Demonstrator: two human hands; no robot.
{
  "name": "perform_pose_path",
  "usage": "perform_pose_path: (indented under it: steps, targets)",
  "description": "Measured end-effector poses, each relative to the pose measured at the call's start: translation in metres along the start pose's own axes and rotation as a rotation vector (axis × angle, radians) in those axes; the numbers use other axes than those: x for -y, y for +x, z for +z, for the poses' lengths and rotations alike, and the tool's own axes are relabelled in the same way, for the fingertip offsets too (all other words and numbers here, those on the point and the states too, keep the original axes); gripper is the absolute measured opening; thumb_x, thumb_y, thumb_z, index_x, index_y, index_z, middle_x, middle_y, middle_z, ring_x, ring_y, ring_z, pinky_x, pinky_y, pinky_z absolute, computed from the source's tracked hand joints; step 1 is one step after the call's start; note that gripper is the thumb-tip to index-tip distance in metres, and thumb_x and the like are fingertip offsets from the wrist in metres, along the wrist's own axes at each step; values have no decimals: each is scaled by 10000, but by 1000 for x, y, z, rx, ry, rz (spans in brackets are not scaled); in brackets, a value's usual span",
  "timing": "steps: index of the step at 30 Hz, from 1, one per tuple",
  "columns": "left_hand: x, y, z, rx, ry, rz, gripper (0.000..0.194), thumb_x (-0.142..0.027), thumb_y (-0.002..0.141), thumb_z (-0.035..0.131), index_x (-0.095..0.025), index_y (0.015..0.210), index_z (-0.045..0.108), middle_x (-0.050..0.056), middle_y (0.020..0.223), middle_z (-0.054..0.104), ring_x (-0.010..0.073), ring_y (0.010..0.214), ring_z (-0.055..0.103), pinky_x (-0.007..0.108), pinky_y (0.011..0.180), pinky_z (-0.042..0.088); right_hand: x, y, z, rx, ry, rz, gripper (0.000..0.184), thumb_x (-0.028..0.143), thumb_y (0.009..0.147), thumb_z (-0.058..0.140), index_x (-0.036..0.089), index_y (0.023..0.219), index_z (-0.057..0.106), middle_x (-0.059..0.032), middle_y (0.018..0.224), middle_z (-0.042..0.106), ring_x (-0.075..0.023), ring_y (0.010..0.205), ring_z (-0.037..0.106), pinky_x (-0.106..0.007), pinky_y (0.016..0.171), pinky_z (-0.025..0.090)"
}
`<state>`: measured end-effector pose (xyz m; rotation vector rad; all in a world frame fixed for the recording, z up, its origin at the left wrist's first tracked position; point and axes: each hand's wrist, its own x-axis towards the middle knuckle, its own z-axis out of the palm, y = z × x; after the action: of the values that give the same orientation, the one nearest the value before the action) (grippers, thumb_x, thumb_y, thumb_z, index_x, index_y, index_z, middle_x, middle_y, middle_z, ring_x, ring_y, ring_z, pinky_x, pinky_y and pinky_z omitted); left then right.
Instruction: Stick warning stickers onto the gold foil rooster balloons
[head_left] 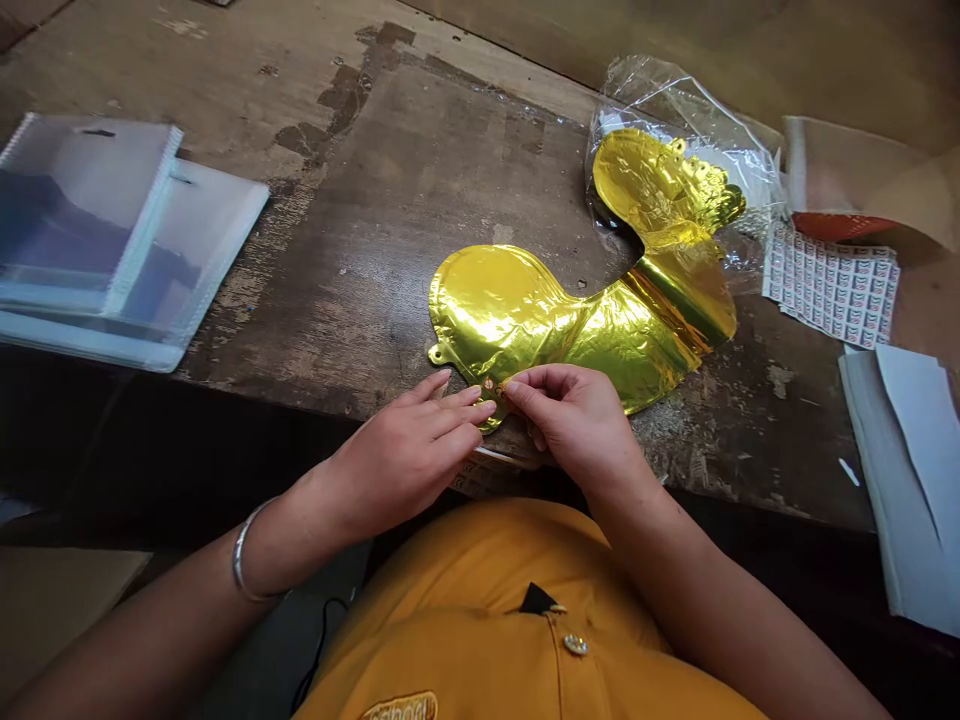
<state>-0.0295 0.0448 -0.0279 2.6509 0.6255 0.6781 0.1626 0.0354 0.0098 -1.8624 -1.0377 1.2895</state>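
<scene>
A flat, uninflated gold foil balloon (517,300) with a curved shape lies across the worktop, its near edge in front of me. The fingers of my left hand (420,445) are stretched out and rest on its near edge, beside a small round pale sticker-like spot (488,384). Close by on the right, my right hand (577,415) pinches the balloon's near edge between thumb and forefinger. Whether something small is also in that pinch I cannot make out. The balloon's far part is folded over and lies against a clear plastic bag (652,85).
Clear plastic sleeves (82,220) are stacked at the left. On the right lie sheets of small printed stickers (832,285), a brown paper piece (855,170) and white paper sheets (900,450) over the front edge. The worn wooden table (352,270) ends just before my body.
</scene>
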Motion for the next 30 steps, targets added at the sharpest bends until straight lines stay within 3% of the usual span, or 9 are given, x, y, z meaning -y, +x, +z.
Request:
perform_pose_path:
  steps: [12, 23, 28, 30]
  targets:
    - [0, 1, -1, 17, -3, 6, 166, -96, 902, 479, -129, 972, 626, 95, 1235, 663, 223, 1245, 549, 444, 1164, 293, -7, 3, 3, -79, -98, -49, 249, 397, 704, 664, 149, 692, 640, 37, 498, 535, -64, 375, 405, -205, 369, 293]
    - [0, 2, -2, 28, 26, 16, 149, -98, 906, 478, -139, 962, 610, 91, 1233, 665, 214, 1242, 552, 442, 1173, 262, -11, 5, 9, -143, -249, -148, 167, 331, 719, 640, 172, 676, 619, 4, 593, 602, -98, 512, 505, -231, 486, 381]
    - [-3, 3, -2, 25, 18, -3, 156, -92, 906, 471, -142, 968, 604, 86, 1237, 664, 213, 1232, 562, 451, 1181, 231, -6, 0, 6, -196, -431, -220, 207, 258, 712, 662, 197, 841, 512, 46, 605, 552, -117, 547, 520, -244, 539, 391]
    - [-4, 4, -1, 21, 13, -10, 153, -86, 903, 473, -141, 960, 603, 83, 1226, 671, 214, 1222, 570, 453, 1182, 224, 0, -7, 3, -264, -558, -315, 176, 231, 762, 614, 193, 897, 507, 28, 636, 557, -138, 574, 529, -267, 569, 402]
